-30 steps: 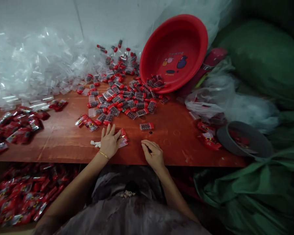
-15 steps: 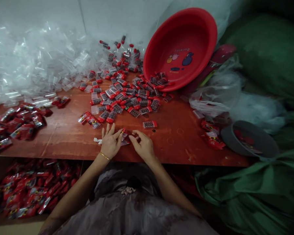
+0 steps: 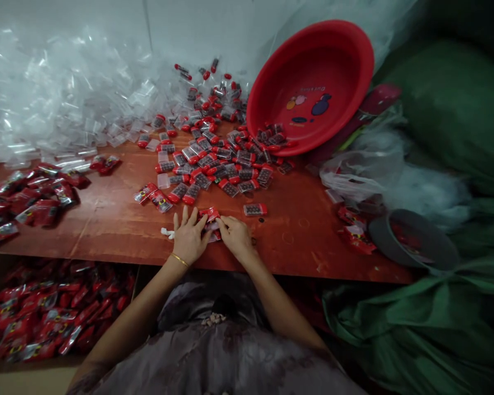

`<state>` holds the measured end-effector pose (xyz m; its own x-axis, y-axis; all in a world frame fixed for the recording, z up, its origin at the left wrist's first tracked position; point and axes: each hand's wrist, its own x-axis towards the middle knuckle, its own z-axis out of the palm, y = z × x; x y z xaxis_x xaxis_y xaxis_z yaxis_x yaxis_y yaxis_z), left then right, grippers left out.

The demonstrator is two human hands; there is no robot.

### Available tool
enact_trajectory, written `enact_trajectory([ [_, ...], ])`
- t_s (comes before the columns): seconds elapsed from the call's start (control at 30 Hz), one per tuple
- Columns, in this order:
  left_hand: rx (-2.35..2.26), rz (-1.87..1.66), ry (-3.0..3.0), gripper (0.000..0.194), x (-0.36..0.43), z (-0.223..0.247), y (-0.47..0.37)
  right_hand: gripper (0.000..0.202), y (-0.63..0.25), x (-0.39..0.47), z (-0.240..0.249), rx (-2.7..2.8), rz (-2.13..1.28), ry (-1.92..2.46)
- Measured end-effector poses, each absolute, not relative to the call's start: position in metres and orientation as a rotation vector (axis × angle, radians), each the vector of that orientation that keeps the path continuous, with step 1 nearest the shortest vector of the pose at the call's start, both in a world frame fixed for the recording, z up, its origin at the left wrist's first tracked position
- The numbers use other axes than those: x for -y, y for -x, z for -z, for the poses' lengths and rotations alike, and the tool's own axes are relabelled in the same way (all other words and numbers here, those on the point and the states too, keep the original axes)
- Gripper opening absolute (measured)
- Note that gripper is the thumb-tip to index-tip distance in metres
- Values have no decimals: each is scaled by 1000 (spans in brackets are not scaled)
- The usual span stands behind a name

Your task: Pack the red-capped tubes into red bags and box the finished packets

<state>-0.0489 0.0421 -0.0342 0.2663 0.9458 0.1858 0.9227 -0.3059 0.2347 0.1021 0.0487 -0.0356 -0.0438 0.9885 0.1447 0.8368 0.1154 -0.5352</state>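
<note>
A small red printed plastic packet (image 3: 209,213) lies between my hands near the table's front edge, partly covered by fingers. My left hand (image 3: 187,237) holds its left side with thumb and forefinger, the other fingers stretched out over the table. On the packet's right side, the fingertips of my right hand (image 3: 235,236) are pinched together. A crumpled white scrap (image 3: 167,233) touches the table left of my left hand. One clear case with a red cap and dark beads inside (image 3: 255,209) lies beyond my right hand. Two filled red packets (image 3: 153,197) rest beyond my left hand.
Many red-capped cases (image 3: 208,153) are heaped mid-table, some inside a tilted red basin (image 3: 313,71). Clear plastic sleeves (image 3: 66,93) pile up at back left. Red packets (image 3: 41,192) lie at left and fill a box below (image 3: 66,312). A grey bowl (image 3: 414,241) stands at right.
More of the red packet now shows beyond my fingers. My right hand has moved slightly left, its fingertips closed at the packet's edge. The view has shifted a little.
</note>
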Motion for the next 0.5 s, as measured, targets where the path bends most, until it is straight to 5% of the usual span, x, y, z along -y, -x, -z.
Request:
enact_trajectory([
  [0.37,-1756,-586,-2390,57,-46,22,48,34,-118,-52,43,1514,-626,1551],
  [0.5,-1658,-882,-2169,42,-47,12,42,34,-116,-51,35,1428,-698,1499],
])
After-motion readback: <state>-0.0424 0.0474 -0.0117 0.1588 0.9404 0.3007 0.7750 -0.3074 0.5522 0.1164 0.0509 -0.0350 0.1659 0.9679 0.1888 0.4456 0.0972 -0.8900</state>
